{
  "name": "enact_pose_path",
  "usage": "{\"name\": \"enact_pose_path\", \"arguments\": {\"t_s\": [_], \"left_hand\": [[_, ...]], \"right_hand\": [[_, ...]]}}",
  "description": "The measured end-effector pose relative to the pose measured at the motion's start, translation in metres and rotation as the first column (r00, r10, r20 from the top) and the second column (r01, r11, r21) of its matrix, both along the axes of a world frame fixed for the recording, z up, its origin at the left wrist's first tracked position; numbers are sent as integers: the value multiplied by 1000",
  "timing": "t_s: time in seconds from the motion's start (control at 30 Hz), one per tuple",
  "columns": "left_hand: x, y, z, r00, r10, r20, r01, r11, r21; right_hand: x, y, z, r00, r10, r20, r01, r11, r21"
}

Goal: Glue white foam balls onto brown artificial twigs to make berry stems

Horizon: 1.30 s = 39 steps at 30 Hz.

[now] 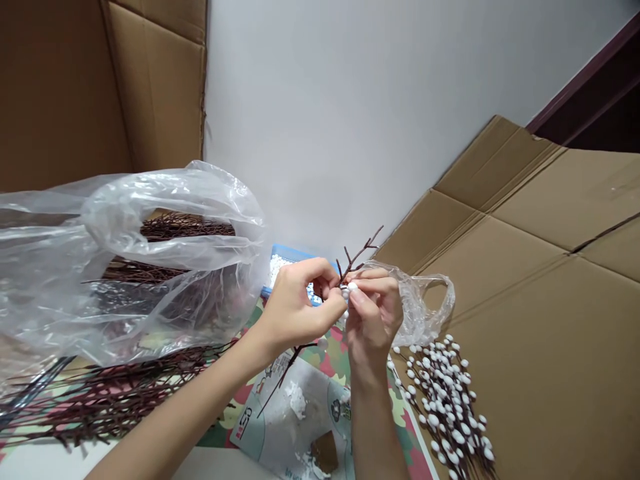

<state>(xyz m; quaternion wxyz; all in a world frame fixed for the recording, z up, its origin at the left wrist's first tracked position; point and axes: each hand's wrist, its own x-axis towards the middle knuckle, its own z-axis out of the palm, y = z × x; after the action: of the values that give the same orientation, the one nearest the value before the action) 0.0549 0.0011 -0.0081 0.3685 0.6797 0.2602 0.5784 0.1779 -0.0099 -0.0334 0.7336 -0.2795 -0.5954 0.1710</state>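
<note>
- While the twig is held up before the pale wall and above the camouflage mat, it is pinched by the left hand, whose thumb and fingers are closed on it.
- A white bud is gripped between the thumb and fingers of the right hand, right beside the twig; whether it is attached cannot be told.
- The twig is seen as thin, dark brown and knobbly, its upper end forked into several short, bare shoots.
- Its middle is hidden by the left hand; what seems to be its lower part is seen below, with a side shoot directed at a second bud.
- Its long axis is slanted from lower left to upper right: the forked tip is pointed up and toward the wall, the plain end down over the printed sheet.
- At the left, dark twigs are laid beside a clear bag, in which more are seen.
- At the right, white-budded stems are gathered in a bunch beside the mat.
</note>
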Motion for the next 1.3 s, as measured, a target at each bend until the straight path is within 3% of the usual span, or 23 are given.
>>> {"name": "enact_pose_path", "arguments": {"t_s": [0.57, 1.1, 1.3], "left_hand": [[1, -1, -1, 1000, 16, 9, -16, 999, 38], [3, 0, -3, 999, 50, -17, -48, 997, 60], [3, 1, -6, 998, 56, -39, -54, 996, 65]], "right_hand": [[-6, -1, 1, 994, -110, 4, 110, 994, 17], [-8, -1, -3, 994, -109, -25, 106, 989, -102], [-5, 1, -3, 997, -68, -20, 66, 995, -69]]}}
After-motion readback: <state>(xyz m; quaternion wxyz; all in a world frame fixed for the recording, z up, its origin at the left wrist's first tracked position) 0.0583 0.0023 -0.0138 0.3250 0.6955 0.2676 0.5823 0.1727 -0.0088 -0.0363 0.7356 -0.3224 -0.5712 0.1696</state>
